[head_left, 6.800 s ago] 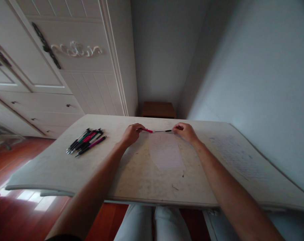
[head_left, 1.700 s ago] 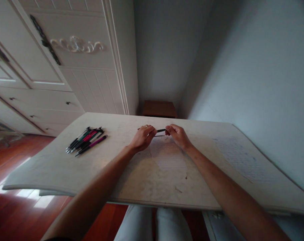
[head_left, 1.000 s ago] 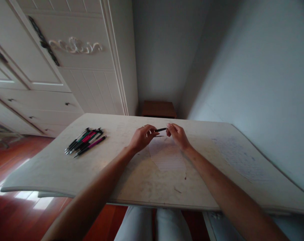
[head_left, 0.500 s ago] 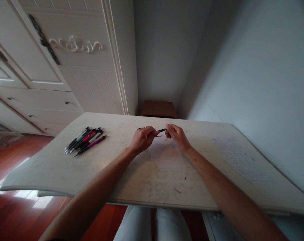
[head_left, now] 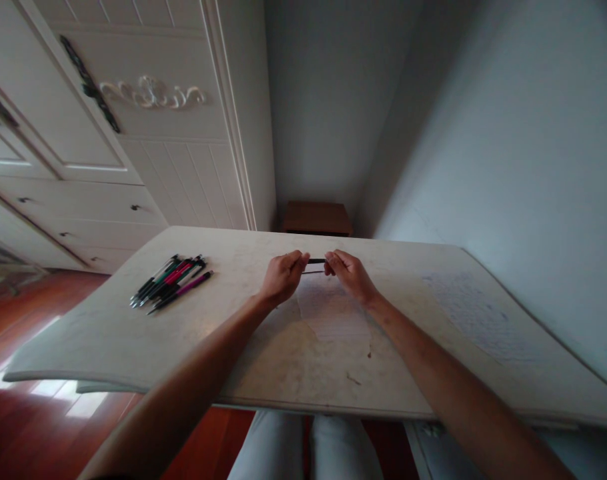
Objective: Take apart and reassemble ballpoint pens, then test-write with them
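Observation:
A slim black pen [head_left: 317, 261] is held level between my two hands, above the far part of the table. My left hand [head_left: 283, 276] is closed around its left end, thumb on top. At the other end, my right hand [head_left: 351, 273] pinches it with curled fingers. Only the short middle stretch of the pen shows; both ends are hidden in my fingers. Just below it runs a thin dark strip [head_left: 313, 272], which I cannot make out clearly. A sheet of lined paper [head_left: 333, 313] lies on the table beneath and in front of my hands.
Several pens [head_left: 173, 283] in black, pink, green and purple lie bunched on the left of the pale table [head_left: 263, 373]. A second written sheet [head_left: 476, 317] is at the right, near the wall. Small dark scraps [head_left: 353, 379] or marks show near the front edge.
The pen has turned from slanting up to the right to nearly level. My right hand has shifted slightly left and down, and my left fingers have closed up more.

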A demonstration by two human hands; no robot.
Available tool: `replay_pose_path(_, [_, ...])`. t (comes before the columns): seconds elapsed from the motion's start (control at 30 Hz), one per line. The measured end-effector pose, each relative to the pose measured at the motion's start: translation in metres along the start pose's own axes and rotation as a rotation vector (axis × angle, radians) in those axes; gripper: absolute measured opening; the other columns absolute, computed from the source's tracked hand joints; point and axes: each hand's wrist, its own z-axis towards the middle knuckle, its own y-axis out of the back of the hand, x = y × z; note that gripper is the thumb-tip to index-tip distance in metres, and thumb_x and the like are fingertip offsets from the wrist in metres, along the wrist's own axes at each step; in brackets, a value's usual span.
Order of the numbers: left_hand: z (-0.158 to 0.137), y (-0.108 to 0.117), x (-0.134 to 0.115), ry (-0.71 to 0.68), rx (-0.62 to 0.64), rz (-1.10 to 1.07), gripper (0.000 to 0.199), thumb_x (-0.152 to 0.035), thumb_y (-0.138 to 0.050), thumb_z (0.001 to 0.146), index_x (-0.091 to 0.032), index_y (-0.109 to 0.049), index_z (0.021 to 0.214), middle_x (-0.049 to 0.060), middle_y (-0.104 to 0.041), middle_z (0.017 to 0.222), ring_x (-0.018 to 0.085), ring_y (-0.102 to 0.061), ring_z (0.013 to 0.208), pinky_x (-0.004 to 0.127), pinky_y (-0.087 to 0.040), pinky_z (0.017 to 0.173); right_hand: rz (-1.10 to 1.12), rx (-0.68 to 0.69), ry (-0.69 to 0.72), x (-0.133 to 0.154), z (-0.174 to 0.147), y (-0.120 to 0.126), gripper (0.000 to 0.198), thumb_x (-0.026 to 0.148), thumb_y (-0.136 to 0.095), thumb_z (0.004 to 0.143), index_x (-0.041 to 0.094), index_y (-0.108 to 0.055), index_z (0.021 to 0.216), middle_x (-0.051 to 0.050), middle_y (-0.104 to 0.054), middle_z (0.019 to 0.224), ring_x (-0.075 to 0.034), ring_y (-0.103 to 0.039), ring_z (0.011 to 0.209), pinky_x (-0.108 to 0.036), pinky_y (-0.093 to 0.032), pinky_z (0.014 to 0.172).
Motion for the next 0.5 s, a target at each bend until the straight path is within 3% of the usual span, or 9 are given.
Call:
replay_pose_path(0.23, [0.0,-0.003,0.0,0.009,-0.012,0.028,0.048,-0.045,-0.034,0.099,-0.018,-0.051,0.062,-0.001,-0.052,0.055,0.011,-0.048,0.052,0.025,-0.034,0.055,0.056,-0.034,-0.042,-0.001,0.001,-0.006,0.054,0.069,-0.042,0.09,0.02,-0.055,0.068,-0.003,-0.058,0.066,-0.016,-0.053,0.065,-0.03,-0.042,0.067])
replay_pose_path(0.5, [0.006,0.001,0.01,-0.193,-0.077,0.016,0.021,-0.032,-0.052,0.095,-0.018,-0.066,0.093,0.004,-0.068,0.084,0.015,-0.061,0.077,0.026,-0.045,0.072,0.237,-0.018,-0.178,-0.009,0.004,-0.008,0.059,0.073,-0.045,0.084,0.019,-0.057,0.064,-0.004,-0.059,0.062,-0.015,-0.053,0.059,-0.029,-0.044,0.059])
